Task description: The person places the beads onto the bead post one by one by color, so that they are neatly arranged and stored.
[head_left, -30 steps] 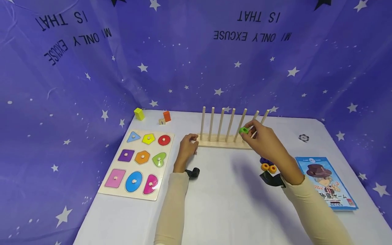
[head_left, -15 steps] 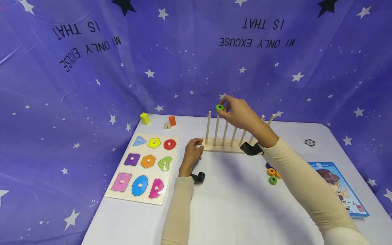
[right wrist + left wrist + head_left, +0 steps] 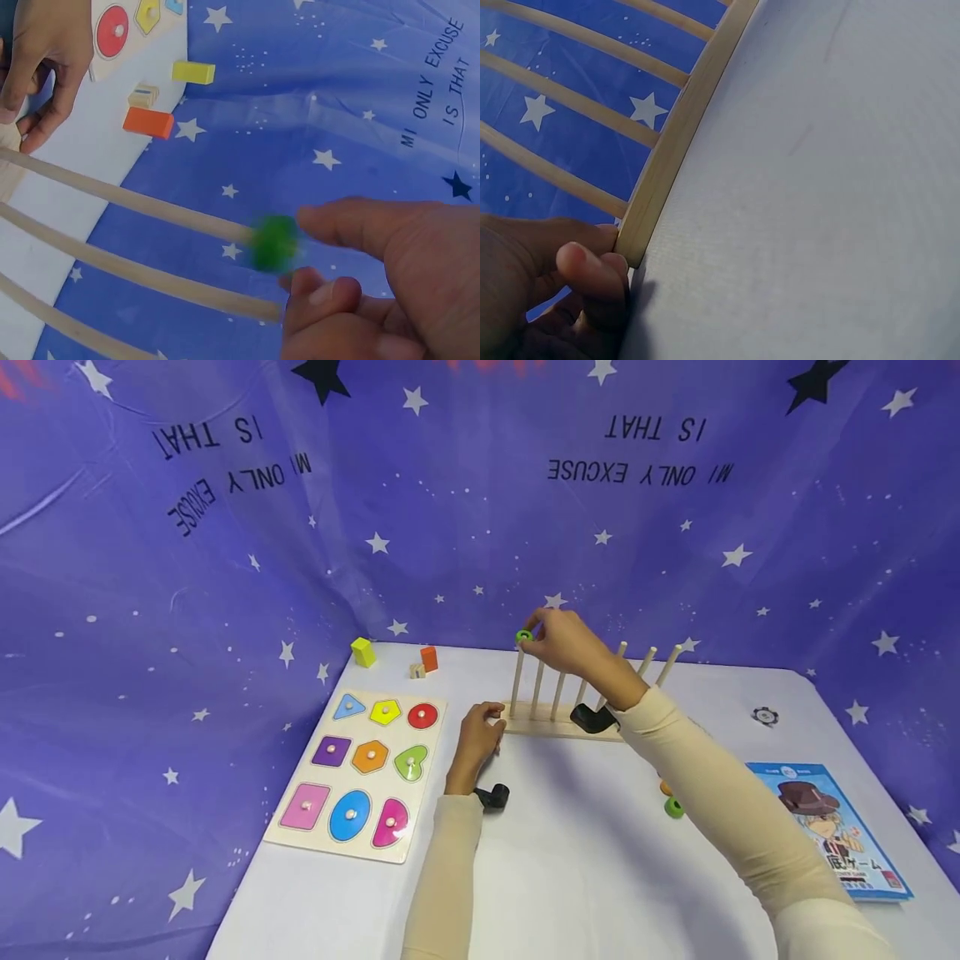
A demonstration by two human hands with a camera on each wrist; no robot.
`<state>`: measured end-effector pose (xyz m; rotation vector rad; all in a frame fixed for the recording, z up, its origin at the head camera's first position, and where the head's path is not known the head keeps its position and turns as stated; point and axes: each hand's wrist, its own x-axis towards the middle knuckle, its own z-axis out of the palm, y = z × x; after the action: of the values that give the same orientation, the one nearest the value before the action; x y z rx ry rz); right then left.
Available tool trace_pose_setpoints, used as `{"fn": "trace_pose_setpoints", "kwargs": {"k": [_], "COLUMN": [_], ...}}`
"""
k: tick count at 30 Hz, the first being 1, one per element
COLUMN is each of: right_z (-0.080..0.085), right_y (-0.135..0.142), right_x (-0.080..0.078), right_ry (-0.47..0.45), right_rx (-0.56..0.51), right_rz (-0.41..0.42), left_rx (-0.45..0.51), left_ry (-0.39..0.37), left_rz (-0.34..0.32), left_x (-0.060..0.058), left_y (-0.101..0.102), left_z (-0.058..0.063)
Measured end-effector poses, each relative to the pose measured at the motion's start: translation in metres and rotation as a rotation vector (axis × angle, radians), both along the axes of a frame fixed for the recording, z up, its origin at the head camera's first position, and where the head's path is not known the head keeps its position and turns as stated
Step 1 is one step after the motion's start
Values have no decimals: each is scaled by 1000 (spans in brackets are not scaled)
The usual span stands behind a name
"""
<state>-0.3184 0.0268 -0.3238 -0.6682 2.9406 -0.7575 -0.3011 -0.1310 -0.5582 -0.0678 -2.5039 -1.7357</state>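
A wooden peg rack [image 3: 558, 727] with a row of upright dowels stands toward the back of the table. My left hand [image 3: 477, 739] holds the left end of its base; thumb and fingers [image 3: 592, 270] meet around that end in the left wrist view. At the top of the leftmost dowel is a green ring bead [image 3: 524, 636], its hole over the dowel's tip. My right hand [image 3: 566, 643] pinches this bead, blurred in the right wrist view, between thumb and fingers. Another green bead [image 3: 674, 807] and an orange bead [image 3: 665, 787] lie right of the rack, partly behind my right sleeve.
A shape puzzle board [image 3: 356, 777] with knobbed pieces lies at left. Behind it stand a yellow block [image 3: 363, 652], an orange block [image 3: 429, 658] and a small striped wooden block [image 3: 417, 672]. A blue game box [image 3: 847, 843] and a black-and-white disc [image 3: 765, 717] lie at right.
My right hand has carried the green bead leftward and up over the rack, then down slightly onto the leftmost dowel's tip. My left hand stays at the base's end. The head view has shifted slightly.
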Motion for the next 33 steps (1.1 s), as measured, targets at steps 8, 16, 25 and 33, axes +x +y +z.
{"fn": "trace_pose_setpoints", "kwargs": {"k": [8, 16, 25, 33], "right_z": [27, -86, -197, -219], "right_y": [57, 164, 195, 205], "right_x": [51, 136, 163, 177], "right_ry": [133, 54, -268, -224], "right_rx": [-170, -360, -309, -131], "right_rz": [-114, -464, -632, -645], "left_rx": [-24, -12, -59, 3], "left_ry": [44, 20, 17, -60], "left_rz": [40, 55, 78, 43], "left_x": [-11, -14, -16, -3], "left_y": [-9, -21, -19, 9], "left_z": [14, 22, 22, -2]}}
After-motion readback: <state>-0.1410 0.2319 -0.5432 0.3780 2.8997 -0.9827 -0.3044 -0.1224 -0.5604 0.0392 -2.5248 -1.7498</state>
